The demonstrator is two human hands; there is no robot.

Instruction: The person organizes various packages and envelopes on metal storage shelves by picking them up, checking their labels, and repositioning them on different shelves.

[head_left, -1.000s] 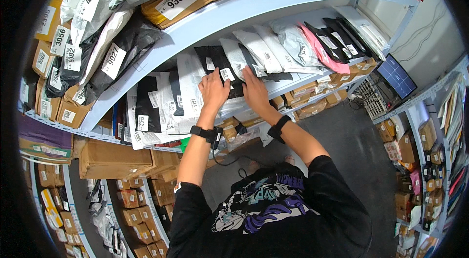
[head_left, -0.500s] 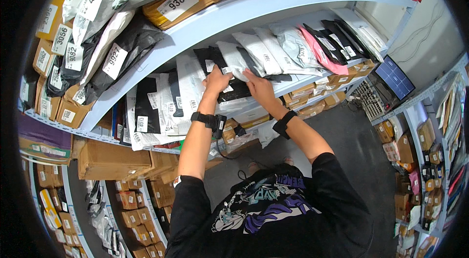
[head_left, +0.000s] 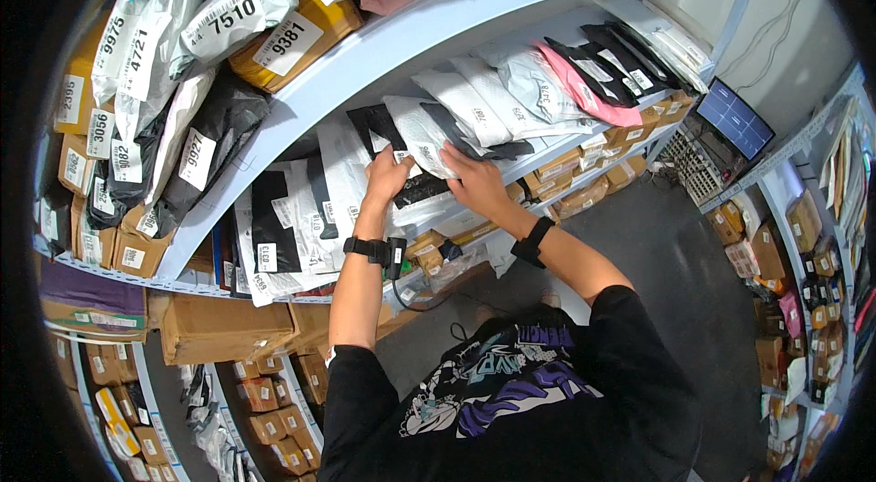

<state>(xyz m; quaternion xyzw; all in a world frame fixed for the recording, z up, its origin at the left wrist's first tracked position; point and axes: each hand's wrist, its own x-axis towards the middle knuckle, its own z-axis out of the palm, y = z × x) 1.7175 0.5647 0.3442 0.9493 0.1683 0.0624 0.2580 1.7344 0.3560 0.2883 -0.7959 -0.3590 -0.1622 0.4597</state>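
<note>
A row of mailer bags leans along a pale blue shelf [head_left: 538, 145]. My left hand [head_left: 387, 177] rests against a black mailer bag [head_left: 370, 124] with a white label, thumb and forefinger apart; its other fingers are partly hidden. Just to the right, my right hand [head_left: 474, 183] lies with fingers stretched on the lower edge of a white mailer bag [head_left: 408, 128]. A dark grey bag [head_left: 453, 129] sits behind that hand. Further left stand more white bags [head_left: 339, 162] and a black bag [head_left: 271, 222]. Each wrist wears a black band, the left one with a small device [head_left: 395, 257].
An upper shelf [head_left: 383, 39] overhangs the row, loaded with labelled bags and a yellow-taped box [head_left: 297, 39]. To the right, a monitor [head_left: 735, 120] stands above a keyboard [head_left: 684, 162]. Cardboard boxes [head_left: 224, 327] sit lower left; another rack [head_left: 826, 299] of parcels lines the right.
The view has shifted a little. My left hand has drawn slightly down along the black bag, and my right hand has moved left, its fingers spreading over the white bag's edge.
</note>
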